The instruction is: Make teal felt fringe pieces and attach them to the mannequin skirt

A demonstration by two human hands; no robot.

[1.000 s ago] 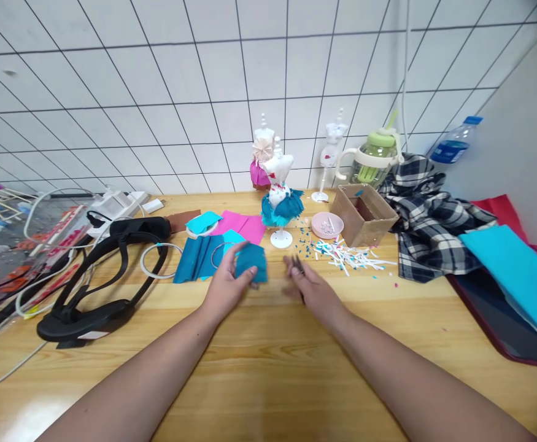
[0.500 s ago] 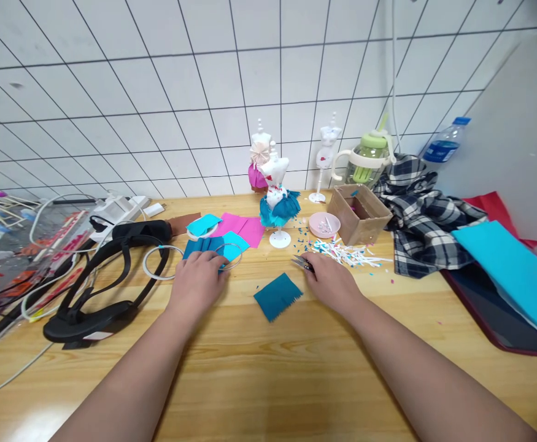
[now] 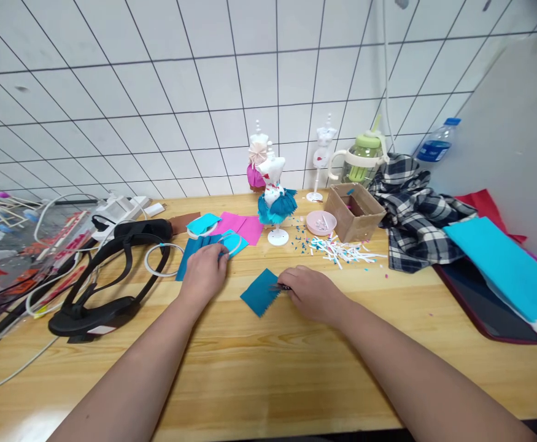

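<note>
My right hand (image 3: 314,293) is closed around small dark-handled scissors (image 3: 279,286), mostly hidden in the fist. Their blades reach over the right edge of a dark teal crepe-paper piece (image 3: 259,291), which lies flat with a fringed lower right side. My left hand (image 3: 205,270) rests with curled fingers on a larger dark teal sheet (image 3: 186,258). A thin pale ring (image 3: 239,245) lies by its fingertips over a bright blue sheet; whatever the fingers pinch is hidden. Behind stands a white mini dress form (image 3: 272,169) wearing a ruffled teal skirt (image 3: 277,207).
Two more dress forms stand at the wall. White paper strips (image 3: 342,250) and teal bits lie before a pink dish (image 3: 321,223) and cardboard box (image 3: 355,218). A black headset frame (image 3: 125,270) and cables are left; a plaid cloth (image 3: 415,227) and blue paper (image 3: 502,264) right.
My right hand has moved left and toward me, bringing the scissors onto the teal piece. My left hand has shifted slightly, and the pale ring beside it now sits higher and more tilted.
</note>
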